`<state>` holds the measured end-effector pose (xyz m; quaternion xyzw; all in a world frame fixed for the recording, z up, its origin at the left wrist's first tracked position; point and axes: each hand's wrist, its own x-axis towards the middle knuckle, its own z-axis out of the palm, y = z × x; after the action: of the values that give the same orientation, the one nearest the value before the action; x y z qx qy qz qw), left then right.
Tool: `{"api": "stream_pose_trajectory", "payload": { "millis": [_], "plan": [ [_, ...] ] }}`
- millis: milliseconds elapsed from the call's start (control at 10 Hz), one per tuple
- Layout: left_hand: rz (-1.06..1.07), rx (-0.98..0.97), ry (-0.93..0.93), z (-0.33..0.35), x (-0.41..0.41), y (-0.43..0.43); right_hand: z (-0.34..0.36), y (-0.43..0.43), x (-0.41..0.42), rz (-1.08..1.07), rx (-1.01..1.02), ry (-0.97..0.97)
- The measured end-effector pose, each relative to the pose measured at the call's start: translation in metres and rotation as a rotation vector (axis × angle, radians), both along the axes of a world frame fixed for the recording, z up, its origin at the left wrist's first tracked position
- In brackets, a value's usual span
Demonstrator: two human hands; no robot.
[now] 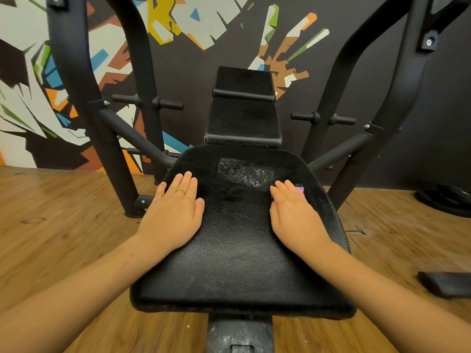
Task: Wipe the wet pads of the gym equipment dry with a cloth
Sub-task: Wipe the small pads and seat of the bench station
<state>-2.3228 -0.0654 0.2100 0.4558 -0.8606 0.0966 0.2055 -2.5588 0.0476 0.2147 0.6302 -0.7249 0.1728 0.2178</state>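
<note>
Seat pad (237, 250) black, wet patch (244, 171) near far edge. Right hand (295, 212) flat, fingers straight, pressing purple cloth (300, 188) onto pad; left hand (175, 212) flat, empty, on pad's left side.

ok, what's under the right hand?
A purple cloth, pressed flat onto the black seat pad by the right hand. Only slivers show at the hand's far edge; the rest is covered, so its size and fold cannot be told.
</note>
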Motion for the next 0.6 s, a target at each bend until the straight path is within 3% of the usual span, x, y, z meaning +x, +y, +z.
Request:
{"api": "stream_pose_trajectory", "payload": {
  "millis": [200, 500, 600],
  "plan": [
    [-0.004, -0.007, 0.009, -0.001, 0.0, 0.0, -0.001, 0.008, -0.005, 0.076, -0.006, 0.017],
    [-0.007, -0.003, 0.011, -0.001, 0.0, 0.0, 0.035, -0.065, -0.037, 0.05, 0.016, 0.005],
    [-0.01, -0.012, 0.007, -0.002, 0.001, -0.001, 0.028, -0.04, -0.025, 0.102, -0.022, 0.01]
  ]
}}
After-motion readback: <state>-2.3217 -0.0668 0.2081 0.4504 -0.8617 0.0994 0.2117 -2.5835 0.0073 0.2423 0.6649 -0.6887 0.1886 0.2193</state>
